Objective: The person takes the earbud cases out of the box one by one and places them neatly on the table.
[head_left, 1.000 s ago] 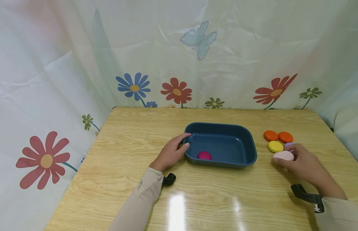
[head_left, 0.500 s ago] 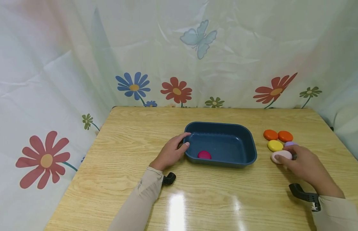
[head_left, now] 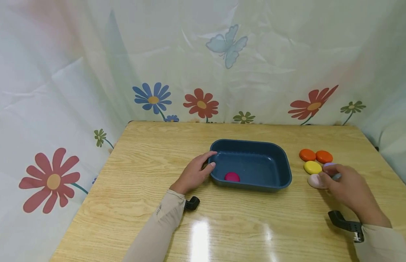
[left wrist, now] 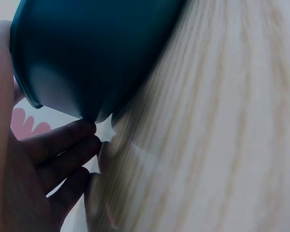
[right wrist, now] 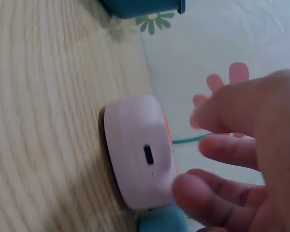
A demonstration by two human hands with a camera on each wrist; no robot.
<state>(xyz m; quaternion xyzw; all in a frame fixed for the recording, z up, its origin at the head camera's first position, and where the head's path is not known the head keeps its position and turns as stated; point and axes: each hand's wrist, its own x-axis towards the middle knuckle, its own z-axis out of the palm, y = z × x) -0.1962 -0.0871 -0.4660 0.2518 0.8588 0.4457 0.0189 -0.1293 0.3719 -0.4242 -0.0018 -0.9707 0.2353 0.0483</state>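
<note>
My left hand (head_left: 194,174) holds the left end of a dark blue rectangular bin (head_left: 281,171), with thumb and index finger over the rim. In the left wrist view, other fingertips touch the bin's outer wall (left wrist: 96,58). A magenta rounded piece (head_left: 232,177) lies inside. My right hand (head_left: 350,189) hovers at a pale pink oval piece (head_left: 316,181), which sits on the table. The right wrist view shows a small dark slot in the pink piece's side (right wrist: 135,154) and the fingers loosely bent, apart from it. A grey-blue piece (right wrist: 162,220) is partly hidden beside it.
Two orange discs (head_left: 307,155), a yellow disc (head_left: 312,167) and a partly hidden purple one (head_left: 329,165) lie close together right of the bin. A flowered curtain (head_left: 261,72) hangs behind the wooden table (head_left: 150,153).
My right hand has let go of the pale pink piece, which came down slightly to the left. The left hand and the bin stay in place.
</note>
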